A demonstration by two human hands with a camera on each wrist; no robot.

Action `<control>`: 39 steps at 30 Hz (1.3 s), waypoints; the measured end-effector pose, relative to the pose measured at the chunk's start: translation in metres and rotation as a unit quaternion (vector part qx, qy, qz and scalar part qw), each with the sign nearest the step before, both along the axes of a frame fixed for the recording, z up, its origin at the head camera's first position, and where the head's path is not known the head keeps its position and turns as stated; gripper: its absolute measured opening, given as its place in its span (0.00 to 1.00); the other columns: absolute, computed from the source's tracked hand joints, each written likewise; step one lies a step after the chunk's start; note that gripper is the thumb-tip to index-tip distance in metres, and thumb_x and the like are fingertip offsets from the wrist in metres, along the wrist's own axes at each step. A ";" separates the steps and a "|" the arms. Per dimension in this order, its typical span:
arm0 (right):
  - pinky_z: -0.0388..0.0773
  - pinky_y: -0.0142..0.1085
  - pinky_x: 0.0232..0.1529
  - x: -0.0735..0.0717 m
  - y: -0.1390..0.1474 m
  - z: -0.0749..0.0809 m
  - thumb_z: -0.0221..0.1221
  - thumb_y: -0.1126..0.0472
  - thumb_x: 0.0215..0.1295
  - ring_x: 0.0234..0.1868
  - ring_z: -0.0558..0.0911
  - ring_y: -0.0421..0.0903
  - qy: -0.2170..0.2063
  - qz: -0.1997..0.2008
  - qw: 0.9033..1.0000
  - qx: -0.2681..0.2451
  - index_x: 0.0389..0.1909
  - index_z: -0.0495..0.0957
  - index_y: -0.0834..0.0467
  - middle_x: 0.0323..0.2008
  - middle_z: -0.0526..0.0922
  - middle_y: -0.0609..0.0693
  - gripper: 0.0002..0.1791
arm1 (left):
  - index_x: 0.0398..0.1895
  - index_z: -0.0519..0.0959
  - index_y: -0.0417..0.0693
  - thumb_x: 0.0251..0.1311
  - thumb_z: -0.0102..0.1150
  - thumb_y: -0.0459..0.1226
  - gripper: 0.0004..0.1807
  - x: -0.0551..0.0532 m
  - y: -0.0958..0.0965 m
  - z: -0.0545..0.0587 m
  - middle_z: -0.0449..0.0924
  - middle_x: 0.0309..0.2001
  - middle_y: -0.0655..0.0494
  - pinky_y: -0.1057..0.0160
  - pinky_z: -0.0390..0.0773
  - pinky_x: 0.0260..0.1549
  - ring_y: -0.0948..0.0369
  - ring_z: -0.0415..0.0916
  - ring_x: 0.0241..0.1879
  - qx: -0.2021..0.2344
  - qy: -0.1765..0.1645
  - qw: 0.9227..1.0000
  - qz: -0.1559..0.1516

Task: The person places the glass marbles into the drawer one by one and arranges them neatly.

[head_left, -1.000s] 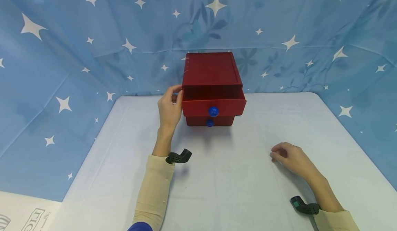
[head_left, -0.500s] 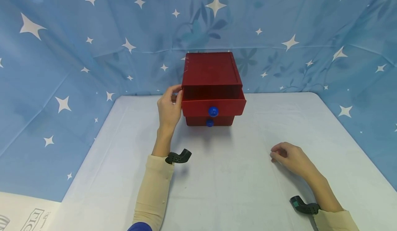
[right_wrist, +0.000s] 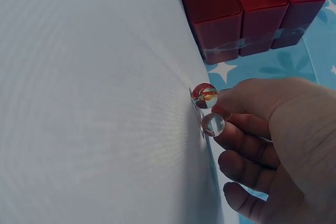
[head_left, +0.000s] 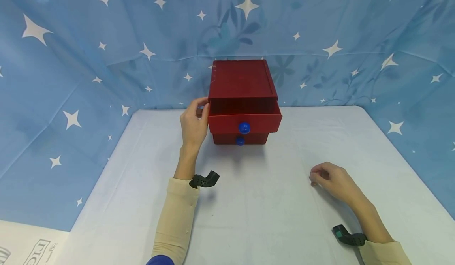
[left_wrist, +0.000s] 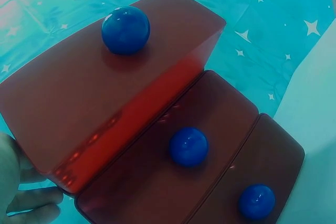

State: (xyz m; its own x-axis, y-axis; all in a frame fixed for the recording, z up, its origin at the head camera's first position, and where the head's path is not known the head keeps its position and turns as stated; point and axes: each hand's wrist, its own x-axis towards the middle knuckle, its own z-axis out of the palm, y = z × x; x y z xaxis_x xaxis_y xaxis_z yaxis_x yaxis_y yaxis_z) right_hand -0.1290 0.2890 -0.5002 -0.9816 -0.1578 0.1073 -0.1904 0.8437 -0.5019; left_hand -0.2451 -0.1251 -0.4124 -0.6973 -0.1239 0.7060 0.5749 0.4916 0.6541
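A red drawer unit (head_left: pixel 243 79) with blue ball knobs stands at the back of the table. Its top drawer (head_left: pixel 227 123) is pulled out; the middle drawer (left_wrist: pixel 157 150) and bottom drawer (left_wrist: pixel 273 156) are pushed in. My left hand (head_left: pixel 193 124) touches the unit's left side near the top front corner, fingers and thumb against it. Over the table's right part, my right hand (head_left: pixel 332 180) pinches glass marbles at its fingertips. In the right wrist view one marble (right_wrist: pixel 205 96) has red and yellow swirls, and a clearer marble (right_wrist: pixel 213 125) sits right beside it.
A white cloth (head_left: pixel 249 209) covers the table. Behind it hangs a blue curtain (head_left: pixel 170 32) with white stars. Something pale with printed lettering (head_left: pixel 32 243) shows at the lower left.
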 end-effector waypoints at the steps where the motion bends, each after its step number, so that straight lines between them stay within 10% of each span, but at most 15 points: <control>1: 0.77 0.35 0.36 0.000 0.000 0.000 0.63 0.58 0.67 0.36 0.78 0.43 0.003 0.001 1.000 0.001 0.42 0.83 0.60 0.34 0.84 0.48 0.09 | 0.54 0.80 0.41 0.71 0.56 0.36 0.13 0.000 0.000 0.000 0.86 0.49 0.46 0.63 0.85 0.37 0.56 0.84 0.31 0.000 0.000 1.000 0.001; 39: 0.67 0.28 0.23 -0.002 -0.011 0.019 0.66 0.61 0.64 0.29 0.69 0.33 0.092 0.013 0.996 -0.004 0.45 0.83 0.60 0.30 0.84 0.46 0.11 | 0.54 0.81 0.40 0.71 0.56 0.36 0.13 0.000 0.000 0.000 0.86 0.49 0.46 0.58 0.87 0.39 0.54 0.85 0.32 0.006 -0.001 1.000 -0.004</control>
